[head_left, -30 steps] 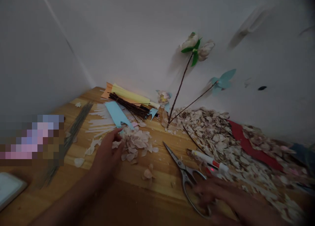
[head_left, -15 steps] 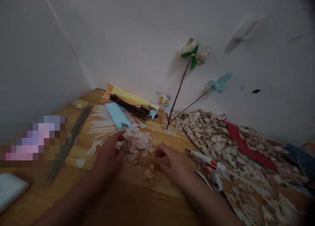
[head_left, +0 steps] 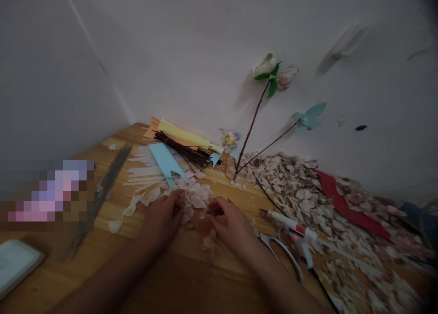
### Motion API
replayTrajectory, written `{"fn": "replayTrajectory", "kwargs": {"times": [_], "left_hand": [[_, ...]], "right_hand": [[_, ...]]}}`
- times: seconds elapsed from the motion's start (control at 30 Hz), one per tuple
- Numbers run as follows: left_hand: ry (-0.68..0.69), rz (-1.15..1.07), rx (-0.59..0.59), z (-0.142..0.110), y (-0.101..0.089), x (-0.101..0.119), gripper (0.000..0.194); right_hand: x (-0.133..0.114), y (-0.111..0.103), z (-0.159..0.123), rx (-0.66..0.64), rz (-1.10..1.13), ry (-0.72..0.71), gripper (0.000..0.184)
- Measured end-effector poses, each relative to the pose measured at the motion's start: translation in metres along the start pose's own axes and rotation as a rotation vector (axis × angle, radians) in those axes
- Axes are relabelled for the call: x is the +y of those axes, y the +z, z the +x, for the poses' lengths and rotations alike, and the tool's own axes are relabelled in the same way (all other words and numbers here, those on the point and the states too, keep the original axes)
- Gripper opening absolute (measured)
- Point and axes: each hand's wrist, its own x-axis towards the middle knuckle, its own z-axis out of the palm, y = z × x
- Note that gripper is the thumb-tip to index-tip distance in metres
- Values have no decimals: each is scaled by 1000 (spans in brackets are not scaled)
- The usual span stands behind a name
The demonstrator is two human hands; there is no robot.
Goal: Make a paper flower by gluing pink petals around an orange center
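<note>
The petal pile (head_left: pixel 197 195) lies at two o'clock from the left hand (head_left: pixel 160 218), ten from the right hand (head_left: pixel 236 225); both half-curled, grip unclear.

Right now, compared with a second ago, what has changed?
The right hand has moved left and away from you, from the scissors' handles to the petal pile's right side. The left hand has shifted slightly right, beside the pile. Any grip is unclear. The glue gun and blue strip stayed put.
</note>
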Motion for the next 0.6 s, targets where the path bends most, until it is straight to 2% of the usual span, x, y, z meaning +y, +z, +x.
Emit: {"fn": "replayTrajectory", "kwargs": {"times": [0.2, 0.27, 0.37, 0.47, 0.53, 0.6], "left_hand": [[-20, -149, 76, -1, -11, 0, 40], [-44, -274, 97, -3, -13, 2, 41], [-82, -563, 63, -5, -12, 7, 42], [-160, -1039, -63, -5, -7, 11, 45], [-259, -1339, -198, -6, -4, 13, 49], [-349, -1545, -346, -8, -3, 16, 49]], "right_hand": [[4, 2, -3, 25, 168, 40, 10], [6, 4, -2, 38, 255, 66, 9], [7, 8, 0, 44, 422, 92, 14], [6, 10, 1, 3, 594, 75, 29], [5, 9, 0, -51, 770, 52, 39], [4, 8, -2, -112, 988, 48, 44]]}}
